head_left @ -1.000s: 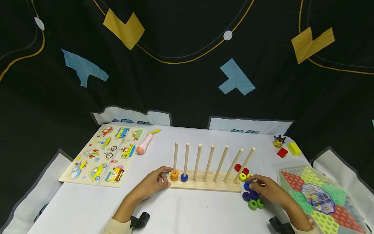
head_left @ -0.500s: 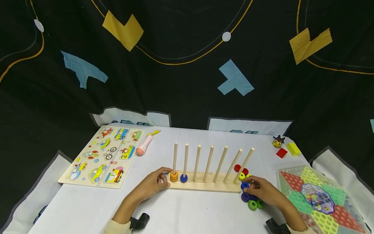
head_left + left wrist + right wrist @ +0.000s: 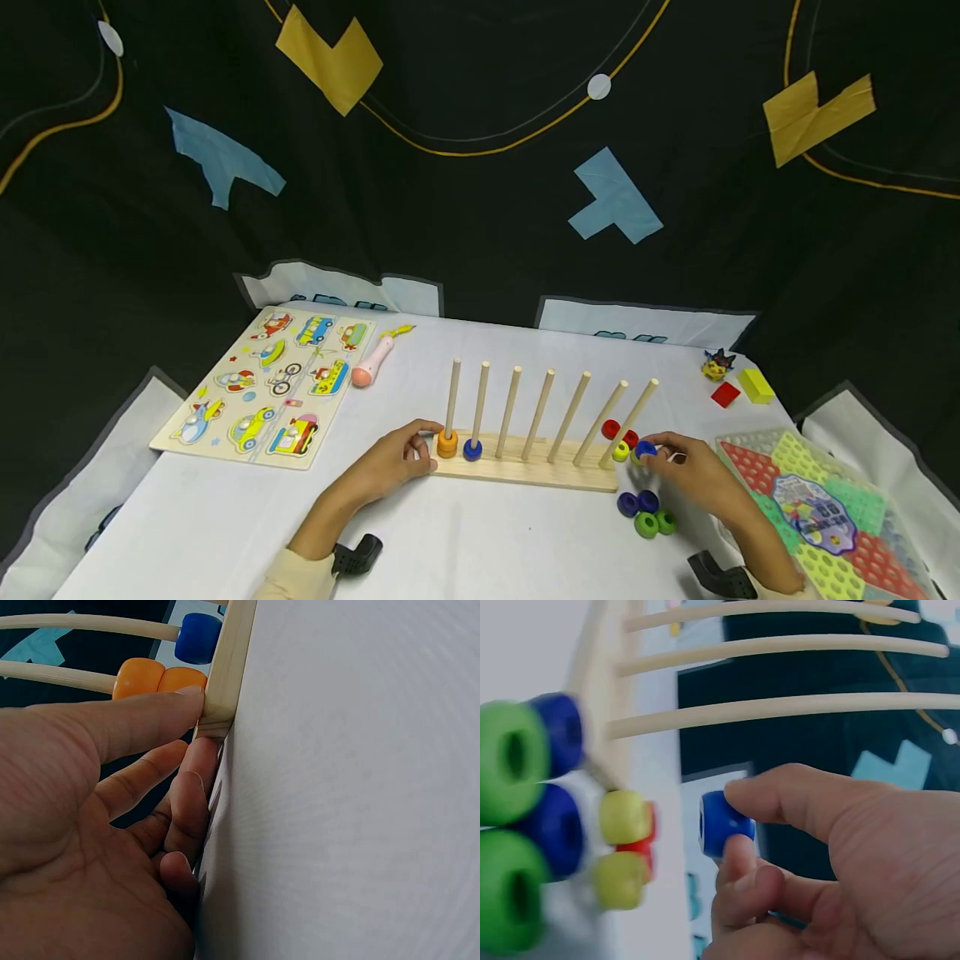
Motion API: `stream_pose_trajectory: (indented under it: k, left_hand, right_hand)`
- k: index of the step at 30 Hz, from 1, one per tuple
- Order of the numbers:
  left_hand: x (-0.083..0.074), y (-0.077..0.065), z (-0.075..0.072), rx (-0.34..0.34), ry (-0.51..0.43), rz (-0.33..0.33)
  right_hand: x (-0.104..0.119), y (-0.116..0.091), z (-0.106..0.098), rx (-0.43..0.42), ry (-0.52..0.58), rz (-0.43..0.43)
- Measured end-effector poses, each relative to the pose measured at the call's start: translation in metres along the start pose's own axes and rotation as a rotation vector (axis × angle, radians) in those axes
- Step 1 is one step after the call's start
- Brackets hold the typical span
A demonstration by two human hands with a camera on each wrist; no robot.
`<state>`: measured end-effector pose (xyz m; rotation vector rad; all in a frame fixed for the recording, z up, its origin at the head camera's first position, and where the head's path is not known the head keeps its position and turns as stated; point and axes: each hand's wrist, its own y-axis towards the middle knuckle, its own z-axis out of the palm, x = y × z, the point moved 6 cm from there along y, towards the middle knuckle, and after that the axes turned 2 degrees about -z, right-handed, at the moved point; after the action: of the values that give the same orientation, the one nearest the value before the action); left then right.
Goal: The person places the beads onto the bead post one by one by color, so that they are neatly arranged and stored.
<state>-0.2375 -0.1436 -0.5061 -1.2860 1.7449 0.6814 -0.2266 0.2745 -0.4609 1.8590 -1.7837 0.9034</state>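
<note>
My left hand [image 3: 386, 462] grips the left end of a wooden peg stand [image 3: 525, 472], thumb and fingers on its corner in the left wrist view. Orange beads [image 3: 447, 447] sit stacked on the leftmost peg, and one blue bead [image 3: 472, 451] is on the second. Beyond the stand's right end, my right hand [image 3: 701, 471] pinches another blue bead [image 3: 727, 825] between thumb and fingers, lifted off the table. Below that hand lie two blue beads [image 3: 628, 504] and two green beads [image 3: 647, 525]. Yellow beads [image 3: 622, 817] and red beads [image 3: 611, 429] lie near the last peg.
On the left lies a picture puzzle board [image 3: 262, 383] with a pink toy wand [image 3: 372, 362] beside it. A clear box with coloured panels [image 3: 817, 508] stands on the right. A small figure [image 3: 717, 364], a red piece [image 3: 725, 394] and a yellow block [image 3: 756, 386] lie behind it.
My right hand has picked up a blue bead from the loose group and raised it off the table. The left hand stays on the stand's end. The head view has shifted slightly.
</note>
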Motion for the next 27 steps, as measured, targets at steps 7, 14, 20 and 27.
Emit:
stream_pose_trajectory:
  k: [7, 14, 20, 27]
  left_hand:
    - [-0.003, -0.001, 0.000, 0.015, -0.048, 0.015]
    - [-0.002, 0.000, -0.001, 0.013, -0.030, -0.003]
    - [0.001, 0.001, -0.002, 0.006, -0.002, -0.015]
    - [0.000, 0.000, -0.001, 0.013, -0.017, -0.016]
  right_hand:
    - [0.041, -0.005, -0.037, -0.107, -0.073, -0.089]
    - [0.085, -0.014, -0.078, -0.251, -0.070, -0.137]
    - [0.144, -0.020, -0.080, -0.274, -0.042, -0.259]
    - [0.204, -0.013, -0.045, -0.157, -0.018, -0.397]
